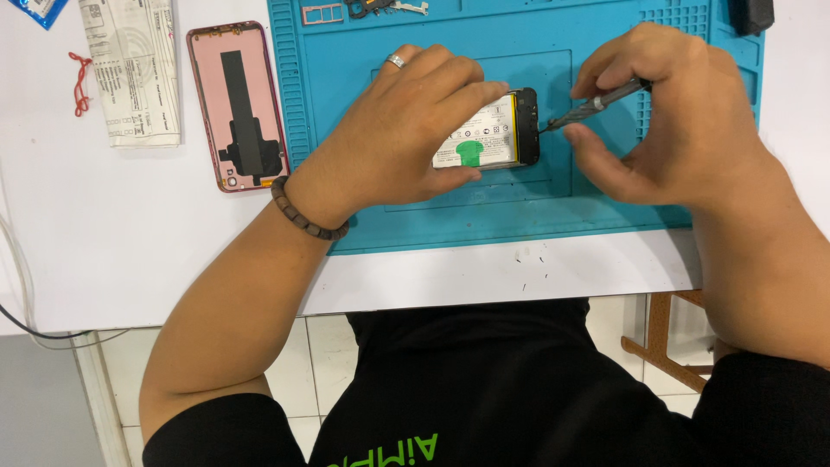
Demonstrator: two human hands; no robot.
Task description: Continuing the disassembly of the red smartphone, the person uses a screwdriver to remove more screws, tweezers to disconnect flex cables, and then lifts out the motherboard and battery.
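Note:
An opened phone lies on the blue repair mat, its white battery with a green tab showing. My left hand, with a ring and a bead bracelet at the wrist, lies over the phone's left part and pins it down. My right hand grips a thin grey screwdriver. The driver's tip touches the phone's dark right end.
A pink phone back cover lies on the white table left of the mat. Further left are a folded printed paper and a red cord. Small metal parts rest at the mat's top edge. A dark object sits top right.

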